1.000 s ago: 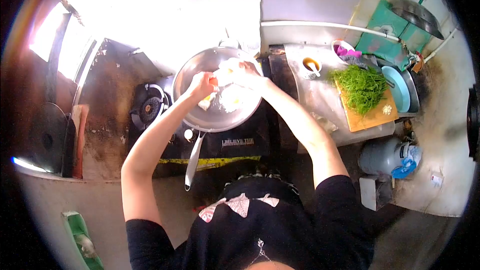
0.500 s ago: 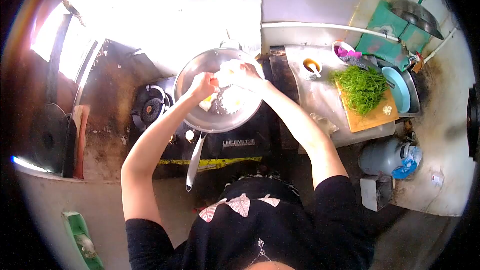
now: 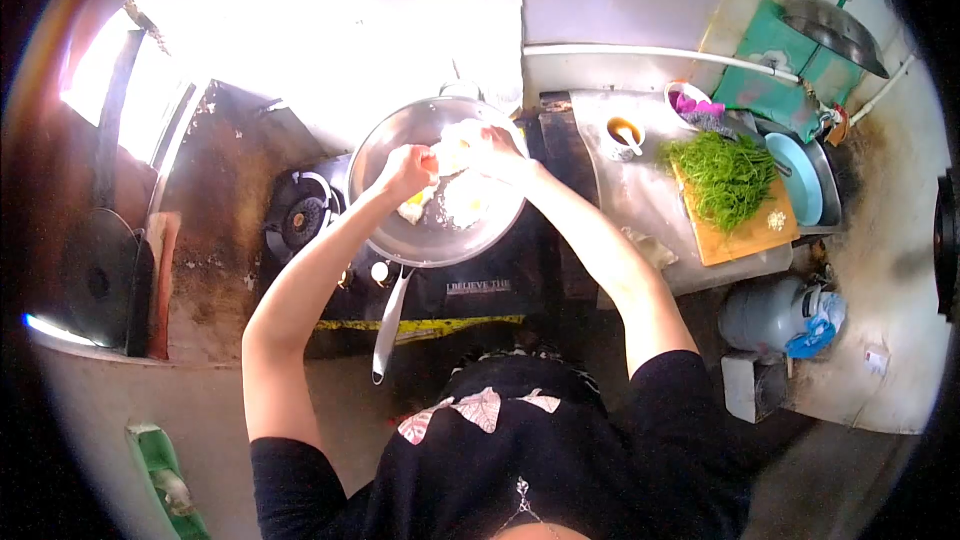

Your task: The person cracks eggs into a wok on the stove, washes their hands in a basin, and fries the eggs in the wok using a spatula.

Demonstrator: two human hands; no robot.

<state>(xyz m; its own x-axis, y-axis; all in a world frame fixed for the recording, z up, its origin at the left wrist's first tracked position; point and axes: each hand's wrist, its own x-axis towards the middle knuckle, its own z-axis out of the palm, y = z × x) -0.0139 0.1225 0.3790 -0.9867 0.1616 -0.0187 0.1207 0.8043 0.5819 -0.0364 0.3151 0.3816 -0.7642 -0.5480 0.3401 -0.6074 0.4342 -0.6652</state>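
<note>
The left hand (image 3: 407, 172) is curled, the right hand (image 3: 503, 158) bent inward over the steel wok (image 3: 432, 250); glare hides whether either grips anything. Eggs (image 3: 466, 204) lie in the wok, on the stove's (image 3: 480, 306) right half. Herbs (image 3: 722, 180) top a chopping board (image 3: 735, 243) at the bench's (image 3: 640, 198) right edge.

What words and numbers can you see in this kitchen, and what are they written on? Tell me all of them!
"I BELIEVE THE": pale letters on the black front of the gas stove.
Smaller line right under those words: too small and blurred to read.
Frying pan: no words that I can make out.
Gas cylinder: none readable either.
Numbers: none that I can read.
</note>
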